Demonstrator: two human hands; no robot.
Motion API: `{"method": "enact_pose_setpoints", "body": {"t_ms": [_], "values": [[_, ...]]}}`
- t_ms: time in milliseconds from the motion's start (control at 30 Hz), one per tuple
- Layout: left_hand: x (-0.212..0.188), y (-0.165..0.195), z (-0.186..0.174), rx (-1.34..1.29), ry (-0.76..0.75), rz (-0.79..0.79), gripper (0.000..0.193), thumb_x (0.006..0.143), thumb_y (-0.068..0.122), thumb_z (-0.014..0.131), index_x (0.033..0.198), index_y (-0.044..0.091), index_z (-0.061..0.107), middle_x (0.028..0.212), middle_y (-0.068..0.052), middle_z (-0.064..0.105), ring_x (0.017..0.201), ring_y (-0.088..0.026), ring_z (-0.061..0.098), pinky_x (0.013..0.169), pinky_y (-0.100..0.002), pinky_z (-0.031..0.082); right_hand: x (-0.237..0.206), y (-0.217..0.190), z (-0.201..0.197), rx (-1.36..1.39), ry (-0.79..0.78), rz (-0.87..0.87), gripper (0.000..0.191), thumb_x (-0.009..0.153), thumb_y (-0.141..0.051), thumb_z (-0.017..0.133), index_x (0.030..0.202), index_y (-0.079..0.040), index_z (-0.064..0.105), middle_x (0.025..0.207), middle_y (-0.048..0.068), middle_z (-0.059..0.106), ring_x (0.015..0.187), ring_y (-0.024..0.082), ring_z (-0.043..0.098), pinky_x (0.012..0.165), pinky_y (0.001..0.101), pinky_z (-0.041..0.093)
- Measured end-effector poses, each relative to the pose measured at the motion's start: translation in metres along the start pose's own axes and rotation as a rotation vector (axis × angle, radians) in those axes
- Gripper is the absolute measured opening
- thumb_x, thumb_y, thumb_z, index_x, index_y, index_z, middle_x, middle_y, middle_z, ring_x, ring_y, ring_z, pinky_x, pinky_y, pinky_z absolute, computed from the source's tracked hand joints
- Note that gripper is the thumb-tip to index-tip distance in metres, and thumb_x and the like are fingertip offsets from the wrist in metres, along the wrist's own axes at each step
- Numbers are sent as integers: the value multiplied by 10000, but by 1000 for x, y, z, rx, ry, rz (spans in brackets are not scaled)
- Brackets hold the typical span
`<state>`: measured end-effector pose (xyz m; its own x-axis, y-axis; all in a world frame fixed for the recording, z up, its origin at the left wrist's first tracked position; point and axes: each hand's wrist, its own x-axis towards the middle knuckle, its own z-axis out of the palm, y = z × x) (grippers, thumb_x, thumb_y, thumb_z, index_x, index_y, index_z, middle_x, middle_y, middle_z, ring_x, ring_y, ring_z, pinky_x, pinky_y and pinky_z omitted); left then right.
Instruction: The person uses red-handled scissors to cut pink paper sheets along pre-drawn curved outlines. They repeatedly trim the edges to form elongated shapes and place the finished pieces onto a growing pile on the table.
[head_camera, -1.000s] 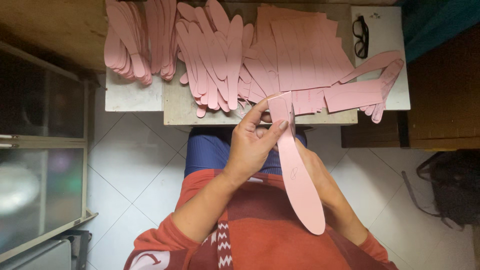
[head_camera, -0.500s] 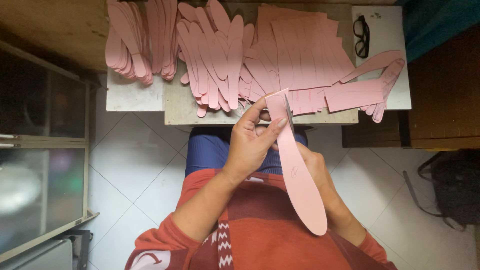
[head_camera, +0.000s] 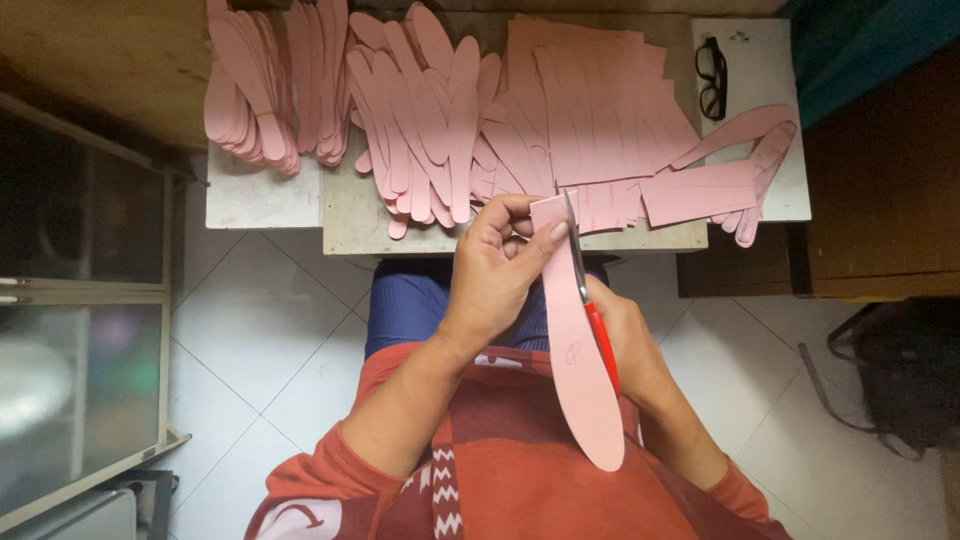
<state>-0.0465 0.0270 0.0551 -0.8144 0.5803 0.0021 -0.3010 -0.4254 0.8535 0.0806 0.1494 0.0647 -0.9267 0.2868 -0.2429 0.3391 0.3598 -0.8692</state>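
Here the left hand (head_camera: 495, 270) pinches the far end of a long pink sole-shaped cutout (head_camera: 580, 360) over the lap, near the tabletop (head_camera: 350, 225). The right hand (head_camera: 625, 345), fingers closed, grips red-handled scissors (head_camera: 590, 290) along its right edge.

Left hand (head_camera: 497, 268): raised before chest, fingers curled, thumb pinching.
Right hand (head_camera: 628, 345): lower, closed in a grip, mostly hidden.

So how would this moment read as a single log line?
left hand: grips pink insole piece | right hand: red-handled scissors cutting along its edge | table: piles of pink cut-outs, glasses
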Motion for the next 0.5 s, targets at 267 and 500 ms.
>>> {"method": "enact_pose_setpoints", "body": {"t_ms": [267, 500], "values": [[4, 10, 13, 143, -21, -44, 181, 967, 50, 734, 1098, -3, 621, 959, -41, 716, 797, -32, 649, 704, -182, 544, 15, -14, -11, 78, 0, -264, 622, 836, -213, 662, 1400, -4, 502, 932, 114, 697, 793, 141, 608, 737, 315, 531], [9, 5, 11, 85, -36, -32, 188, 958, 31, 731, 1096, 7, 605, 952, -42, 710, 806, -35, 659, 720, -182, 556, 12, -10, -13, 163, 2, -359, 498, 936, -270, 575, 1334, 28, 557, 924, 81, 689, 778, 107, 606, 712, 299, 526]]}}
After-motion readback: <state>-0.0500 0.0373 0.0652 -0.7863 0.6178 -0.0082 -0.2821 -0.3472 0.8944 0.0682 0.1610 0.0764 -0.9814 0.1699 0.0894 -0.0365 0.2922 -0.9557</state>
